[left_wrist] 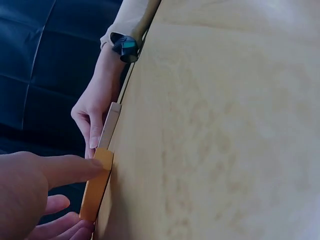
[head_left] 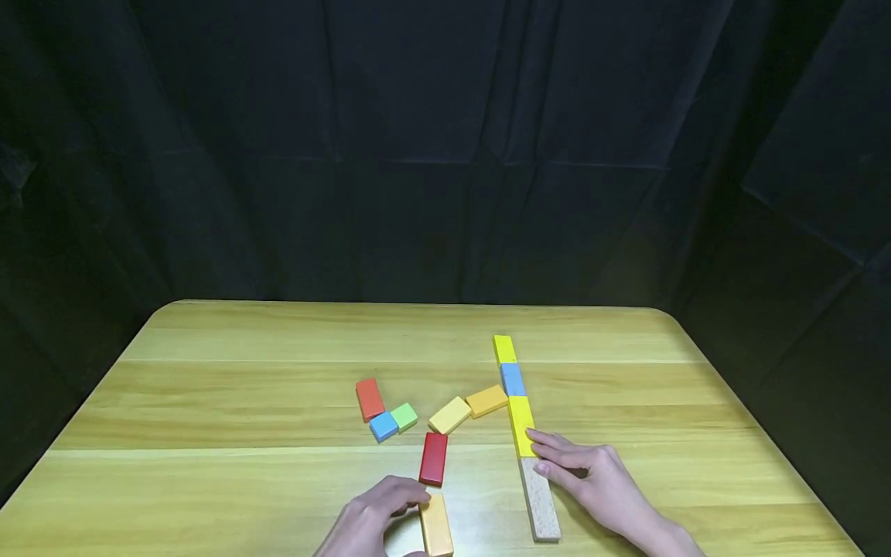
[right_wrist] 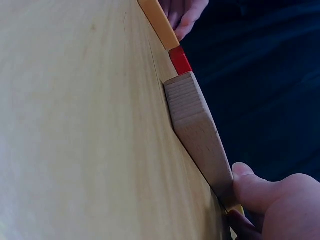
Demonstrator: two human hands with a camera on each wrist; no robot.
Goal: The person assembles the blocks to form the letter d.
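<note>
The tan block (head_left: 436,526) is gripped right now by the left hand (head_left: 376,514), clamped lengthwise between fingers and thumb at the near side of the table (head_left: 244,480). Over on the right, the long yellow block (head_left: 520,425) is touched by slightly spread fingertips of the right hand (head_left: 599,480), while the speckled block (head_left: 539,503) is touched by its thumb, close to where the two blocks meet. Those two are lined up end to end with the blue block (head_left: 513,380) and, farthest off, the small yellow block (head_left: 504,348). Just beyond the tan block, the dark red block (head_left: 433,459) is seen; from there the pale yellow block (head_left: 449,415) and the orange block (head_left: 487,401) are angled toward the row. Farther left, the green block (head_left: 404,417), the bright blue block (head_left: 384,426) and the orange-red block (head_left: 370,400) are clustered. Behind everything, dark cloth (head_left: 418,155) is hung.
</note>
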